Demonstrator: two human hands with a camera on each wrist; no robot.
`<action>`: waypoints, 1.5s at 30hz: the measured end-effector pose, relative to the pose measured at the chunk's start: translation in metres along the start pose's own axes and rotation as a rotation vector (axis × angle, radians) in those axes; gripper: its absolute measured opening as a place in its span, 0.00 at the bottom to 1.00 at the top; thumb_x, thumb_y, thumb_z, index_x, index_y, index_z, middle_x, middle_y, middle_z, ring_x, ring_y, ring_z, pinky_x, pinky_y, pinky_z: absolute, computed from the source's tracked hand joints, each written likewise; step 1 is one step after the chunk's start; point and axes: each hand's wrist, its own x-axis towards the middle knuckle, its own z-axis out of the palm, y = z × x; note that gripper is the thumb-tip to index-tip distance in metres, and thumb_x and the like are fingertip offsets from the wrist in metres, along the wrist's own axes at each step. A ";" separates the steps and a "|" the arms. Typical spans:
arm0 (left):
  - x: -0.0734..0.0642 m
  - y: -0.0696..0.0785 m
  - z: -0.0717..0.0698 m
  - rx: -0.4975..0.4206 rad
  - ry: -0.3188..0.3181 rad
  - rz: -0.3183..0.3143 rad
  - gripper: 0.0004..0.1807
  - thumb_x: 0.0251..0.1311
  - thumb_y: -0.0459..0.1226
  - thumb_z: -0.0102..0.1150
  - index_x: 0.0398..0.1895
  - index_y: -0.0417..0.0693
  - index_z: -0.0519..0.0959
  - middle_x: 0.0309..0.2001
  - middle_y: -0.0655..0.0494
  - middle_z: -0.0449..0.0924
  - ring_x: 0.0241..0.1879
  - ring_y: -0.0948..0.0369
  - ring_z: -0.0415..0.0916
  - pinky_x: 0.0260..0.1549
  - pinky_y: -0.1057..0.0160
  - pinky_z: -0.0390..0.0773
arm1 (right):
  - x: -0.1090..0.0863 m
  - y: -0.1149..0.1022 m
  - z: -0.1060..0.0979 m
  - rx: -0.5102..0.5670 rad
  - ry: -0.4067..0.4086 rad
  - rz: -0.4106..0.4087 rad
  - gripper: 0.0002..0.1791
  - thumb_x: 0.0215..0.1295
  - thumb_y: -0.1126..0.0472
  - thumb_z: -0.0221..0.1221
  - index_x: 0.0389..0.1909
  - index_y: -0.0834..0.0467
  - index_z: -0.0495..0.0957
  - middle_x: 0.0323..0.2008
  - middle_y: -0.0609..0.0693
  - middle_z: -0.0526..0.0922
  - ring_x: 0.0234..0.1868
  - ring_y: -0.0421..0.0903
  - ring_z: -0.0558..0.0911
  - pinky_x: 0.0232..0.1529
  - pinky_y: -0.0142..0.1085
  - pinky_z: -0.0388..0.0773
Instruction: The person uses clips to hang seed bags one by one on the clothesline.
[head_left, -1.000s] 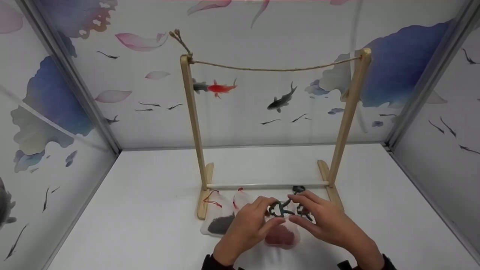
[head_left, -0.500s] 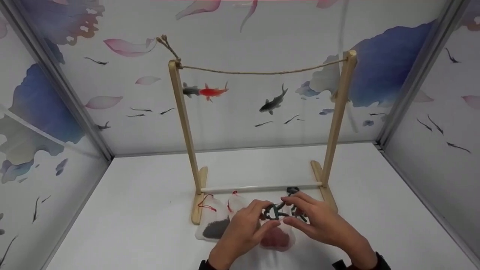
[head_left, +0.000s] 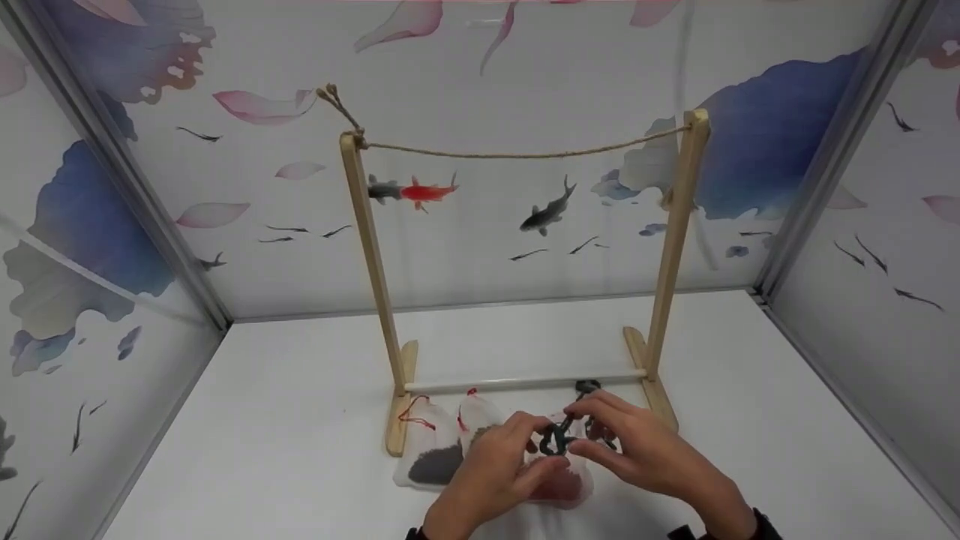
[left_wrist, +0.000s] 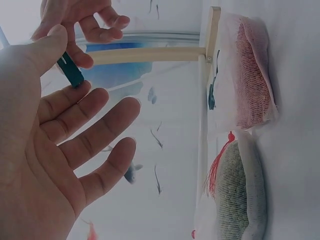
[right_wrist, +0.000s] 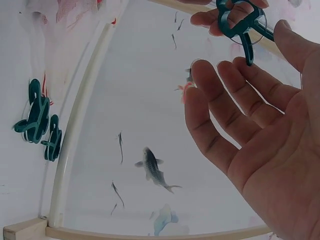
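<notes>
A dark green plastic plant clip (head_left: 556, 442) is between my two hands, over the table. My left hand (head_left: 499, 469) pinches its rounded end with thumb and forefinger; the other fingers are spread in the left wrist view. My right hand (head_left: 637, 450) has thumb and forefinger at the tips of the clip's two legs, best seen in the right wrist view, where a thin wire ring circles the clip (right_wrist: 245, 25). Below the hands lies a mesh bag with reddish filling (left_wrist: 252, 75), partly covered in the head view.
More green clips (right_wrist: 37, 117) lie by the stand's white crossbar (head_left: 517, 382). A bag of dark filling (head_left: 435, 466) and a bag of greenish filling (left_wrist: 232, 190), with red cords, lie left. Behind rises a wooden stand (head_left: 679, 240) with a rope (head_left: 517, 155) across its top.
The head view has shifted, moving the scene left and then slightly down. The clip shows at a different angle, and my right thumb and forefinger are a little closer together.
</notes>
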 end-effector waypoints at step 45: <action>0.044 -0.019 0.015 0.221 -0.286 -0.480 0.20 0.63 0.45 0.67 0.17 0.48 0.73 0.17 0.60 0.67 0.19 0.62 0.63 0.20 0.61 0.66 | -0.002 0.007 -0.026 -0.069 0.352 -0.037 0.18 0.62 0.69 0.69 0.50 0.51 0.80 0.42 0.41 0.81 0.34 0.35 0.80 0.32 0.31 0.81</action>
